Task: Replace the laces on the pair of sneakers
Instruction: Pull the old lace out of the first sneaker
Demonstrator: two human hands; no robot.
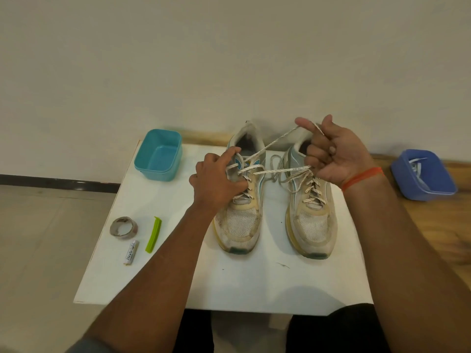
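On the white table (158,276) against a pale wall (229,59), both hands' grips clamp the lace (276,171).

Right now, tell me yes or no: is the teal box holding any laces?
No, the teal box shows only its bare inside.
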